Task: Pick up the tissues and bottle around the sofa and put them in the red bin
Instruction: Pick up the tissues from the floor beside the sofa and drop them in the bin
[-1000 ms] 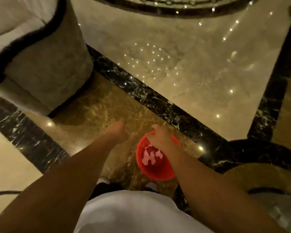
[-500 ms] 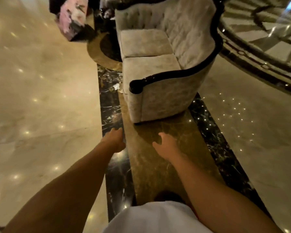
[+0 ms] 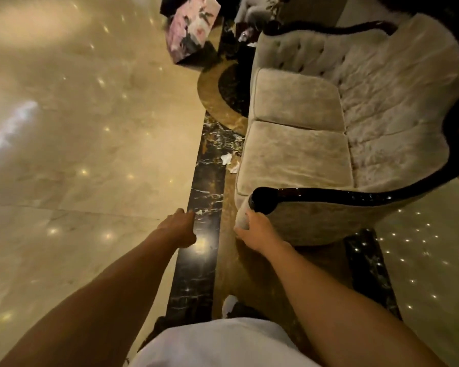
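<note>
the view is closer to the pale fuzzy two-seat sofa with a shiny black curved rim (image 3: 329, 144) than it was half a second ago, and the sofa looks bigger. one second ago the red bin sat under the hands; now it is out of sight. the right hand (image 3: 257, 233) was over bare brown floor before. now it is at the near front corner of the sofa, just under the black arm end, and i cannot tell if it touches. its fingers are loosely open and it holds nothing. the left hand (image 3: 179, 229) is over the dark marble strip in the floor (image 3: 204, 186), fingers curled in a bit, and it is empty too.

two small crumpled white tissues (image 3: 226, 158) lie on the floor by the front edge of the sofa, one on the dark strip and one right beside the sofa base. they are well ahead of both hands. they are scrunched lumps, so they have no clear long side.

a pink and black flowery box (image 3: 191, 30) stands far off on the shiny tan floor (image 3: 77, 154).
</note>
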Demonstrator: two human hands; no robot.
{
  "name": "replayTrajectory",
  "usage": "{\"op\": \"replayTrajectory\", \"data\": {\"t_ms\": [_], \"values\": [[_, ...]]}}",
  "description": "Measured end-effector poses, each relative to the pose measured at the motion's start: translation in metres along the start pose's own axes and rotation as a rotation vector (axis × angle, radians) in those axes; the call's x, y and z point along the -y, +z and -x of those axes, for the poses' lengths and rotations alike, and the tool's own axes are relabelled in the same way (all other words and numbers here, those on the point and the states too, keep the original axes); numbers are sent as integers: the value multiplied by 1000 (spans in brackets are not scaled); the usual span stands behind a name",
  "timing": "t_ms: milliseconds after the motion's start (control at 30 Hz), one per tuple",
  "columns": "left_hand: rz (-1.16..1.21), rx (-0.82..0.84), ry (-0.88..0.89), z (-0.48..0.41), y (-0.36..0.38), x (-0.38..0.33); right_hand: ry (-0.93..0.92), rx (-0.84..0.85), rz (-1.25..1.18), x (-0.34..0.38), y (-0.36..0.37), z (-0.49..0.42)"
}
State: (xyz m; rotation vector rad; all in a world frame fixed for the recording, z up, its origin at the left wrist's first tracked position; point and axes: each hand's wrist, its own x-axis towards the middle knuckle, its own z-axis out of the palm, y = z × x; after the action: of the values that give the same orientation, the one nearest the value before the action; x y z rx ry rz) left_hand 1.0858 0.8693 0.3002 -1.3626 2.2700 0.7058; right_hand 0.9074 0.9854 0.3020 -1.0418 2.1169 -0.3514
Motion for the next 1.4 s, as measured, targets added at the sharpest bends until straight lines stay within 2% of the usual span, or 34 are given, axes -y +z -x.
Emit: {"op": "replayTrajectory", "data": {"t_ms": [133, 267, 400, 500, 600, 700, 800, 933, 1033, 1133, 1267, 1400], "values": [[81, -25, -60, -66, -53, 13, -40, 4, 80, 47, -42, -90], [213, -18, -133, -151, -92, 37, -88, 27, 138, 85, -54, -181], [197, 68, -125, -253, -129, 62, -45, 38, 106, 125, -66, -287], [161, 87, -92, -339, -171, 77, 18, 0, 80, 155, -81, -361], [115, 164, -14, -399, -209, 73, 108, 37, 72, 173, -97, -409], [44, 230, 42, -461, -243, 58, 238, 45, 25, 181, -119, -457], [70, 295, 92, -514, -254, 30, 327, 84, -2, 176, -132, -504], [108, 364, 159, -586, -256, -1, 390, 125, -16, 162, -141, -583], [134, 378, 99, -659, -249, -14, 415, 137, -89, 148, -139, -666], [116, 424, 114, -717, -225, -17, 464, 127, -185, 125, -128, -733], [69, 505, 129, -823, -166, -13, 585, 19, -332, 77, -79, -840], [13, 523, 198, -944, -66, 8, 615, 56, -333, -8, 15, -938]]}}
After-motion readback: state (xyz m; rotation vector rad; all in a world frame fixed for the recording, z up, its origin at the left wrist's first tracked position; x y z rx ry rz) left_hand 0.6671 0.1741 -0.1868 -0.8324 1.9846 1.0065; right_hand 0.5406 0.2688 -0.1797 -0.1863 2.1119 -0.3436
